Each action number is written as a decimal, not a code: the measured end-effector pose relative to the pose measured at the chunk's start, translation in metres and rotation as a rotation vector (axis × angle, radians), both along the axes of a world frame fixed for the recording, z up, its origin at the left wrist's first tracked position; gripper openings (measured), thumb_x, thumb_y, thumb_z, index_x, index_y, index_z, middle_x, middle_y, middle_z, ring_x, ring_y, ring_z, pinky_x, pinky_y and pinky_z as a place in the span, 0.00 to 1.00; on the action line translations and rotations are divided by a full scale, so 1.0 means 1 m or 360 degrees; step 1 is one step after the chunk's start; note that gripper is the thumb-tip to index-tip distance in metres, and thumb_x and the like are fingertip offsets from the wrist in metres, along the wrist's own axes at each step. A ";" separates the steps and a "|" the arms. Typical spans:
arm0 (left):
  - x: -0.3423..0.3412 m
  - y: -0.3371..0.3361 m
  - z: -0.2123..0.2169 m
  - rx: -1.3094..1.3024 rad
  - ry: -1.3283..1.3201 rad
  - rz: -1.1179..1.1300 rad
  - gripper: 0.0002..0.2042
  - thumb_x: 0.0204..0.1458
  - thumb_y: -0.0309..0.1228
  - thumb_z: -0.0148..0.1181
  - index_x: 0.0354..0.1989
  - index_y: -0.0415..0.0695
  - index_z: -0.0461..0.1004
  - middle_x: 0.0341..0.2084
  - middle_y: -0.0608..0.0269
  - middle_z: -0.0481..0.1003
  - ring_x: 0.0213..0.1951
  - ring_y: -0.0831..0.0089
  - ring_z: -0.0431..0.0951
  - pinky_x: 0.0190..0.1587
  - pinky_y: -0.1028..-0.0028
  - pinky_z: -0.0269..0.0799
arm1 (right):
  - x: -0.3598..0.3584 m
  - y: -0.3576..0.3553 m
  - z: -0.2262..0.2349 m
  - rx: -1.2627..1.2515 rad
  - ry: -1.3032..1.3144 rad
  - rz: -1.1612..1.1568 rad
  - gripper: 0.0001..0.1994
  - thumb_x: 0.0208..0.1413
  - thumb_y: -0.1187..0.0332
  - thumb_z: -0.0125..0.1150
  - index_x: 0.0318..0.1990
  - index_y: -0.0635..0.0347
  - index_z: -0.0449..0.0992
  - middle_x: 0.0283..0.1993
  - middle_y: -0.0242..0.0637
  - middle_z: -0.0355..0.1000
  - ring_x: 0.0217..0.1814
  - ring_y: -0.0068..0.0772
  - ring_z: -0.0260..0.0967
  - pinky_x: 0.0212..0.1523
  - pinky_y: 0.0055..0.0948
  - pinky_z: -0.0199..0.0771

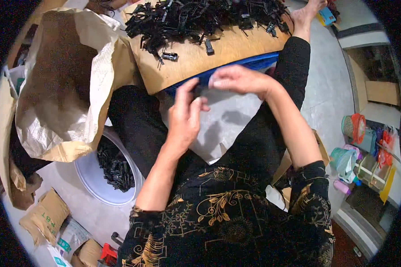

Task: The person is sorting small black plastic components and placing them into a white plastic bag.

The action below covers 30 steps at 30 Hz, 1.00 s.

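My left hand is raised above the gap between my legs, its thumb and forefinger apart and a little blurred. I see nothing held in it. Just to its right, my right hand bends inward with its fingers curled against the thumb; whatever they may hold is hidden. Both hands are near the front edge of a wooden board. On the board lies a heap of small black plastic parts. Two loose parts sit in front of the heap, a black clip-like piece and a shinier piece.
A large open woven sack stands at the left. Below it, a white tub holds more black parts. Brown packages lie at lower left. Blue material shows under the board. Baskets and bags are at right.
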<state>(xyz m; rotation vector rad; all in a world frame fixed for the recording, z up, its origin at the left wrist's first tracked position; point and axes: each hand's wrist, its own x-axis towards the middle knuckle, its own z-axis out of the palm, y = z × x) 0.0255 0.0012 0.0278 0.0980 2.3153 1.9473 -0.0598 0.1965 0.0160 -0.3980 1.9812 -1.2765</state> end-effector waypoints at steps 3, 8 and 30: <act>0.029 -0.035 0.040 0.0041 0.0113 0.0160 0.18 0.52 0.18 0.42 0.53 0.38 0.58 0.30 0.56 0.72 0.25 0.79 0.70 0.30 0.80 0.68 | -0.034 0.001 -0.024 0.0525 0.0613 -0.0386 0.24 0.47 0.49 0.58 0.42 0.62 0.70 0.34 0.41 0.72 0.35 0.33 0.70 0.37 0.32 0.69; 0.100 -0.135 0.052 -0.0865 0.0256 0.0384 0.17 0.52 0.17 0.43 0.52 0.37 0.59 0.30 0.56 0.72 0.24 0.78 0.69 0.28 0.80 0.67 | -0.050 -0.036 -0.042 0.1092 0.1116 -0.0772 0.22 0.43 0.51 0.60 0.36 0.61 0.68 0.33 0.52 0.72 0.40 0.52 0.70 0.40 0.47 0.69; 0.015 -0.022 0.018 0.1194 -0.0980 -0.0527 0.23 0.55 0.42 0.49 0.53 0.37 0.59 0.36 0.52 0.71 0.23 0.77 0.72 0.19 0.87 0.64 | 0.093 -0.016 0.053 0.0255 0.1998 -0.0004 0.16 0.41 0.73 0.56 0.42 0.55 0.68 0.22 0.34 0.61 0.20 0.36 0.66 0.18 0.31 0.67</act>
